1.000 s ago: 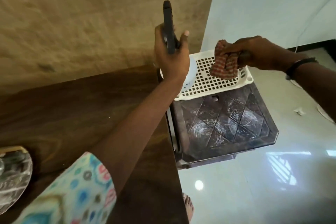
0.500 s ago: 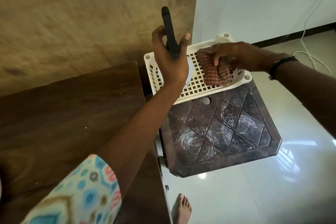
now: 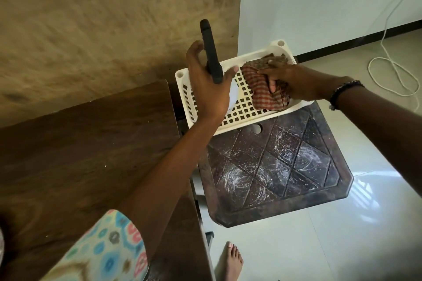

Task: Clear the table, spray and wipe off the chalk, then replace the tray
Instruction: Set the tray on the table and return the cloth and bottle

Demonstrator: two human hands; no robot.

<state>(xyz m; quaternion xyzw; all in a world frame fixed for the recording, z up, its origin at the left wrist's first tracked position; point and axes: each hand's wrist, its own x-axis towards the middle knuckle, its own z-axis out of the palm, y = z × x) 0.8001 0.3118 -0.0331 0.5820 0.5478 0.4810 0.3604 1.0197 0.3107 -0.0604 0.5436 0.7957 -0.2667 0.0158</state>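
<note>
- A black phone (image 3: 211,52) is held upright in the left hand (image 3: 209,89), fingers wrapped round its lower end.
- A red checked cloth (image 3: 262,89) is pressed into the white perforated tray (image 3: 242,114) by the right hand (image 3: 290,82), fingers curled over it.
- The tray is set on the far end of the chalk-scribbled counter (image 3: 274,166).

The white tray (image 3: 239,118) covered the far part of the chalk-marked table (image 3: 274,173), with a checked cloth (image 3: 260,89) in it. The table's near part lay bare, and a wooden counter (image 3: 91,155) bounded its left side.
</note>
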